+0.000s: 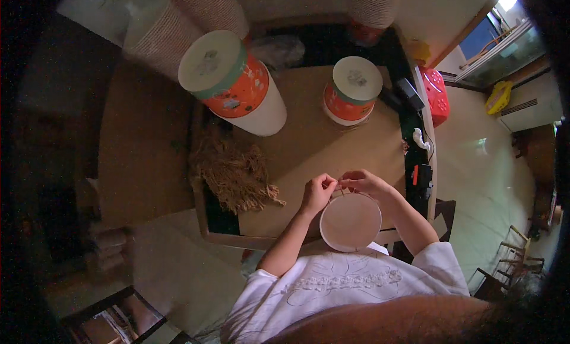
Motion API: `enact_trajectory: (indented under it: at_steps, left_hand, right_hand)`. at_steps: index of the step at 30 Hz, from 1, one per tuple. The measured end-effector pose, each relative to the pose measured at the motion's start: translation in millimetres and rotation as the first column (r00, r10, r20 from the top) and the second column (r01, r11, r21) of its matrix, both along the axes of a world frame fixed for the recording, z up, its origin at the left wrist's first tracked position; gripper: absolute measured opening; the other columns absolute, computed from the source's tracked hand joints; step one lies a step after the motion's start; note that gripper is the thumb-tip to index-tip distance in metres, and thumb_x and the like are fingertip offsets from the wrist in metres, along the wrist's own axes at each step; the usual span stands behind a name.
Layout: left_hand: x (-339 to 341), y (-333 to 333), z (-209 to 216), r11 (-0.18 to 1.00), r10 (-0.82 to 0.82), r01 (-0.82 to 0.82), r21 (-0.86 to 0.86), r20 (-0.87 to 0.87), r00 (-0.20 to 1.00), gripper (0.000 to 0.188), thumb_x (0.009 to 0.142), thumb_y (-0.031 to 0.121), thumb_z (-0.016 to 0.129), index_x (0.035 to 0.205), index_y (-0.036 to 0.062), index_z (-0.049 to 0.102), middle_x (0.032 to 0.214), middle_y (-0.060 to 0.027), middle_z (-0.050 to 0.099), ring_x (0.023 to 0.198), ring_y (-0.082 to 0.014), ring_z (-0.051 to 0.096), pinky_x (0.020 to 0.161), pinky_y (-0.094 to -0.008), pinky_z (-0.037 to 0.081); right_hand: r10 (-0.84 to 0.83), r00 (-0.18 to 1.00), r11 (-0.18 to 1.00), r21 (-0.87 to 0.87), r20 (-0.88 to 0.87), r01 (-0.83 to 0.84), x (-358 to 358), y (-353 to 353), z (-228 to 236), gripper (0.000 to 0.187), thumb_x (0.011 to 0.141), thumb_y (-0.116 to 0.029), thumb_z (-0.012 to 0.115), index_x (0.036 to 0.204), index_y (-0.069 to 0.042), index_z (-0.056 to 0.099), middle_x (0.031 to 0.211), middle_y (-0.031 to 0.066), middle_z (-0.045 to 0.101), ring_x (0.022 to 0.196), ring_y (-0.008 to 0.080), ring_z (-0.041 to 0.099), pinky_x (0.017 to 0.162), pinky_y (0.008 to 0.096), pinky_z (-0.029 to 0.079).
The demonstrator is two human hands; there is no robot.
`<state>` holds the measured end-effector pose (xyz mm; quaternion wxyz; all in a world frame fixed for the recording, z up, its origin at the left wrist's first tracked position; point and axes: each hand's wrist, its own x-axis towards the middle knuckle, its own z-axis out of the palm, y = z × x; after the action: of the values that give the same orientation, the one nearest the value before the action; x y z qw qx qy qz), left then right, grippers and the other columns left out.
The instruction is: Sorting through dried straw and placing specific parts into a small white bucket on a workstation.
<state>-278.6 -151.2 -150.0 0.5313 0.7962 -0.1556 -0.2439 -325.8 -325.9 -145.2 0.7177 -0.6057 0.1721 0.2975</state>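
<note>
While a thin cord [342, 191] is apparently pinched by the left hand [319, 191] and the right hand [366, 183] at the far rim of the white tub [350, 223], located before the shirt [356, 273], tipping could be caused by a hard tug, no palm being seen around it.

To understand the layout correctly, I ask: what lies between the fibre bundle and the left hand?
In the head view, only the brown board shows between the fibre bundle and the left hand.
</note>
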Motion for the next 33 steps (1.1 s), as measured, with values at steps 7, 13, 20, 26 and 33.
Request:
enact_trajectory:
  at_steps: [7,13,20,26,33]
  left_hand:
    - [1.0,-3.1,5.6,0.999,0.018,-0.019,-0.040,-0.024,1.000,0.008,0.077,0.008,0.061,0.075,0.0006,0.059,0.064,-0.0053,0.061,0.058,-0.0102,0.056,0.053,-0.0247,0.044]
    - [0.8,2.0,-14.6,0.996,0.089,-0.088,-0.009,0.058,0.994,0.007,0.077,0.007,0.061,0.074,0.0009,0.059,0.059,-0.0030,0.058,0.052,-0.0085,0.053,0.049,-0.0241,0.041]
    - [1.8,3.5,-18.7,0.999,0.042,-0.042,-0.003,-0.003,0.999,0.006,0.076,0.006,0.061,0.073,0.0006,0.059,0.060,-0.0037,0.058,0.054,-0.0092,0.054,0.050,-0.0247,0.042]
    - [0.8,-3.2,-16.9,0.999,0.021,-0.025,0.046,0.080,0.997,0.008,0.075,0.007,0.061,0.071,0.0005,0.059,0.059,-0.0042,0.058,0.055,-0.0122,0.056,0.052,-0.0268,0.044]
    - [8.0,0.7,-10.4,0.987,0.013,-0.072,-0.143,-0.378,0.926,0.007,0.080,0.011,0.060,0.079,0.0043,0.058,0.064,-0.0024,0.056,0.054,-0.0093,0.056,0.047,-0.0228,0.042]
  right_hand:
    - [0.133,0.991,0.991,-0.027,-0.031,-0.133,6.0,-5.1,3.1,0.019,0.081,-0.023,0.061,0.079,-0.004,0.064,0.066,-0.0016,0.055,0.060,0.0063,0.048,0.053,0.0214,0.039]
    - [0.262,0.964,0.963,-0.077,0.048,-0.258,-2.1,-7.7,-8.6,0.016,0.079,-0.016,0.058,0.082,-0.002,0.063,0.075,0.0028,0.062,0.069,0.0089,0.055,0.063,0.0232,0.045]
    - [0.278,0.960,0.960,-0.046,0.039,-0.276,-3.5,-9.6,3.0,0.018,0.080,-0.018,0.058,0.085,-0.002,0.063,0.078,0.0033,0.062,0.072,0.0093,0.055,0.066,0.0231,0.045]
    - [0.279,0.956,0.959,-0.067,0.093,-0.274,-7.7,-12.3,-7.2,0.017,0.080,-0.019,0.057,0.085,-0.003,0.063,0.077,0.0021,0.062,0.073,0.0089,0.054,0.066,0.0235,0.044]
    - [0.231,0.972,0.968,-0.115,0.043,-0.225,-15.8,-28.5,1.1,0.013,0.078,-0.016,0.058,0.080,-0.003,0.059,0.074,0.0005,0.058,0.069,0.0075,0.051,0.064,0.0218,0.042]
